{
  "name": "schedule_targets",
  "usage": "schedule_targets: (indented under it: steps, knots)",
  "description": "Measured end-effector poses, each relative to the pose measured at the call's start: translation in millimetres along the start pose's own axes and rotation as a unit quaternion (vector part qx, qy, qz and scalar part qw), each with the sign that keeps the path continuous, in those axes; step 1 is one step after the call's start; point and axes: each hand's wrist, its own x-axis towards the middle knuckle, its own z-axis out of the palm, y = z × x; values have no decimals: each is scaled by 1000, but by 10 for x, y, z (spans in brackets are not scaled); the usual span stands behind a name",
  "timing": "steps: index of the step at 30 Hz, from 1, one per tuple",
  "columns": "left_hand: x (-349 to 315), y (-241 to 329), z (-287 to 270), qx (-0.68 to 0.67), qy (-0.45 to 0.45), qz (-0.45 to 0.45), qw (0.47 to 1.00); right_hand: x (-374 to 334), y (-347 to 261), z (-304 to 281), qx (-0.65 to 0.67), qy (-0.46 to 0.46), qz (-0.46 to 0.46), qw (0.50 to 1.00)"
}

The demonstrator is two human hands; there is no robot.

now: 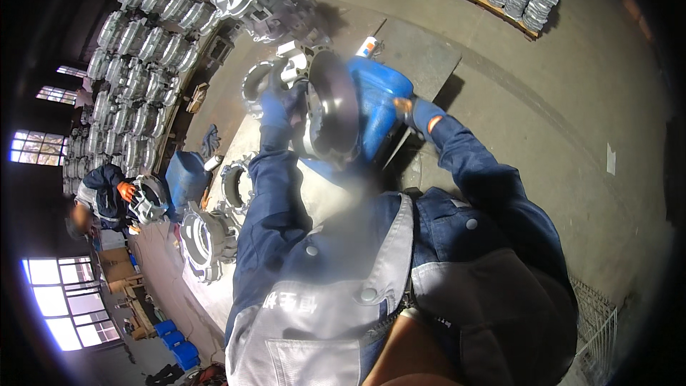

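Note:
My left hand [275, 106], in a blue glove, grips the left side of a large ring-shaped metal casting [334, 104] standing on edge in front of me. Its fingers are partly hidden by the casting and blurred. My right hand [423, 114], also gloved, is curled at the right of a blue plastic jug [382, 89]. An orange-brown spot shows at its fingertips, and whatever it holds is too small to make out. The jug lies just right of the casting. A smaller ring casting [256, 89] rests beyond my left hand.
More castings [204, 239] sit on the table [214, 293] to the left. A tall stack of castings [268, 0] stands ahead, with a white tube [367, 46] nearby. Castings fill racks [136, 71] and a pallet [493, 7]. A co-worker [107, 196] in orange gloves handles another casting at left.

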Motion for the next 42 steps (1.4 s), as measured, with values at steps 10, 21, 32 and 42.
schedule_targets:
  steps: [10, 21, 32, 42]
  knots:
    - [-17, 104, 246, -80, 97, -2, 992, -407, -68, -467, 255, -58, -74, 962]
    - [60, -183, 335, -181, 99, -9, 979, -1391, 729, 52, 176, -134, -244, 944]
    - [-62, 301, 145, -323, 73, -129, 935, -2014, 208, -19, 212, 46, -327, 920]
    - [33, -32, 215, -198, 95, -19, 975, -2209, 116, -49, 211, 13, -200, 957]
